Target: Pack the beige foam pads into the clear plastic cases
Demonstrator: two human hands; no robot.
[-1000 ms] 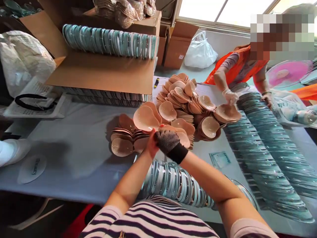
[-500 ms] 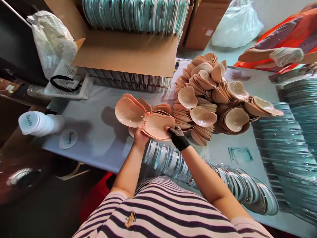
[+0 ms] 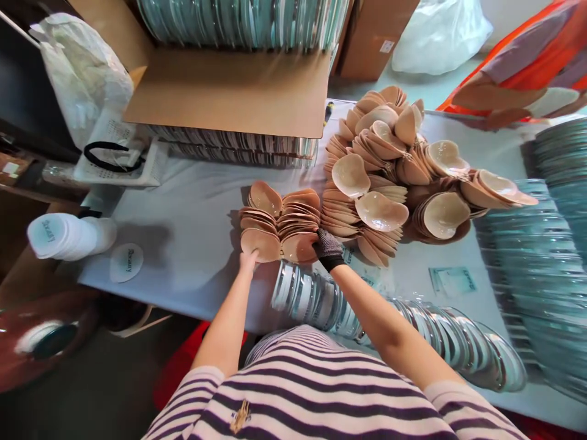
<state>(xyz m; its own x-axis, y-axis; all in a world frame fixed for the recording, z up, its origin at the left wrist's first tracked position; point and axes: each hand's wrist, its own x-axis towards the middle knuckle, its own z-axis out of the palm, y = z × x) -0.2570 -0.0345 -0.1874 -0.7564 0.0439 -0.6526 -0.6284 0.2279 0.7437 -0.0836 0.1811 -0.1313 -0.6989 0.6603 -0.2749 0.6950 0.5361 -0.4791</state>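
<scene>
Cup stack (image 3: 279, 225) now down on table (image 3: 183, 238), frame centre; left hand (image 3: 248, 260) loose at its edge, gloved right hand (image 3: 327, 249) still gripping it.

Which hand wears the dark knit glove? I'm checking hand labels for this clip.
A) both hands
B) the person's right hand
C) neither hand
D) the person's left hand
B: the right hand wears a dark knit glove and rests against the small stack of beige cups, while the left hand at the stack's other near edge is bare.
</scene>
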